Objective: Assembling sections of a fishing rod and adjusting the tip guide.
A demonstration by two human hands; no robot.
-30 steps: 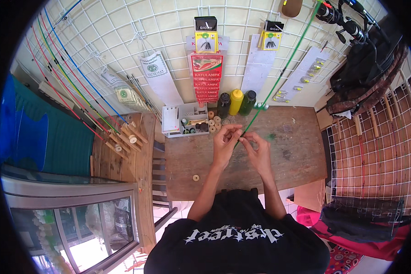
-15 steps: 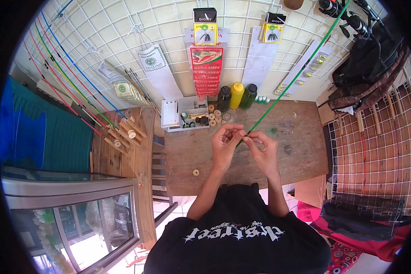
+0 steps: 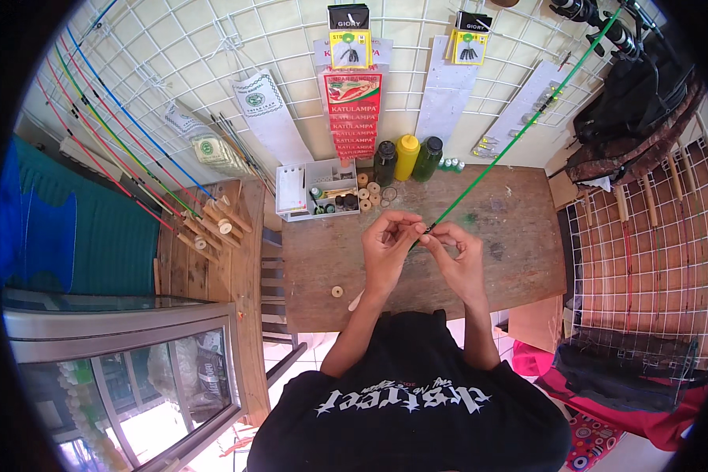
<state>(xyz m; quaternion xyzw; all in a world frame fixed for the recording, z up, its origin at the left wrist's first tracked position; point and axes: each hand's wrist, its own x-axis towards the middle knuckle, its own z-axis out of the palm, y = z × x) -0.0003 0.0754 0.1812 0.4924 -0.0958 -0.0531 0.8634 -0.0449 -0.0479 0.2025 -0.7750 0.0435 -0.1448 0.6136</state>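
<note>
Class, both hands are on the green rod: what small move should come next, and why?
Perhaps a slight roll of the green rod between the fingertips. The left hand and right hand both pinch it, close together, and their fingers partly hide the dark section there, so turning it could bring its covered side into view.

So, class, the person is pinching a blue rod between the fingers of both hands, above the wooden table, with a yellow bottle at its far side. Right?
Not quite: the rod is green, as the head view shows. The left hand and right hand do pinch it above the wooden table, with a yellow bottle at its far side.
</note>
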